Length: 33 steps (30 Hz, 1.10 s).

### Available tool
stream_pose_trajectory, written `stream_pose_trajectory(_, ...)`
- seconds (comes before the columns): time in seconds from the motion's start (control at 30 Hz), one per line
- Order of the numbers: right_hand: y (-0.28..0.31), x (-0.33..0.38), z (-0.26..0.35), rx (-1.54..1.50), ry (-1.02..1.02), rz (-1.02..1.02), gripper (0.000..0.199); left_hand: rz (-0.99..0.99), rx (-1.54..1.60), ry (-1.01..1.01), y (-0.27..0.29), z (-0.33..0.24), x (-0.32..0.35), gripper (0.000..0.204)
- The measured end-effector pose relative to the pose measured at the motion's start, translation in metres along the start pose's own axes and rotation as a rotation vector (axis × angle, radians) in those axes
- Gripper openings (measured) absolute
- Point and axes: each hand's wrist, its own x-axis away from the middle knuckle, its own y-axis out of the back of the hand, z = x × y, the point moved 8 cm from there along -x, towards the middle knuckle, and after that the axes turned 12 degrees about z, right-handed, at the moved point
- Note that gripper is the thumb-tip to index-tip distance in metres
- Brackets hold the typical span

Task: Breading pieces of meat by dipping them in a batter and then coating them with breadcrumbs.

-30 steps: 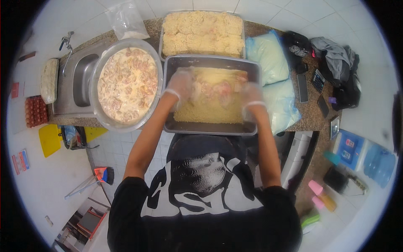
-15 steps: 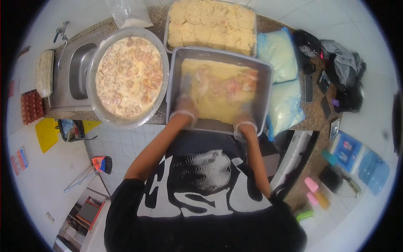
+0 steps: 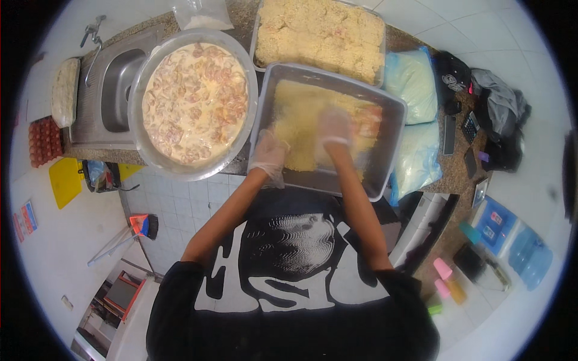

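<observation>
A grey plastic tub (image 3: 394, 150) stands in front of me with yellow breadcrumbs (image 3: 295, 99) in it. Pinkish pieces of raw meat (image 3: 367, 123) lie among the crumbs on the right side. Inside the tub's left wall is my left hand (image 3: 271, 151) in a clear glove, fingers stretched out and no object seen in it. My right hand (image 3: 336, 126), also gloved, is over the crumbs near the tub's middle, beside the meat. Motion blurs its fingers, so its grip and anything under it are hidden.
Left of the tub, a large metal bowl (image 3: 138, 141) holds meat pieces in creamy liquid, next to a sink (image 3: 117, 90). A tray of crumbed pieces (image 3: 319, 39) stands behind. Bags of crumbs (image 3: 415, 153) lie at the right, with phones and a calculator (image 3: 470, 126) beyond.
My right hand has swung from the tub's near right corner up and left over its middle. My left hand has shifted toward the left wall. The whole view has slid slightly.
</observation>
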Motion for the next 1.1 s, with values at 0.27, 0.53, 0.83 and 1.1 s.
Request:
stream_pose_trajectory(0.27,-0.065,-0.024,0.066,0.182,0.458,-0.352,0.037,-0.129,0.015,-0.248,0.003,0.017,0.014,0.063)
stream_pose_trajectory(0.53,-0.043,-0.034,0.071,0.135,0.355,-0.388,0.050,-0.212,-0.124,-0.277,0.000,-0.011,0.005,0.056)
stream_pose_trajectory(0.83,0.025,0.117,0.019,0.243,0.332,-0.529,0.034,0.342,-0.709,0.102,-0.065,0.028,-0.009,0.044)
stream_pose_trajectory(1.1,-0.025,0.005,0.057,0.040,0.251,0.263,0.031,0.205,-0.524,0.049,-0.034,0.002,0.018,0.034)
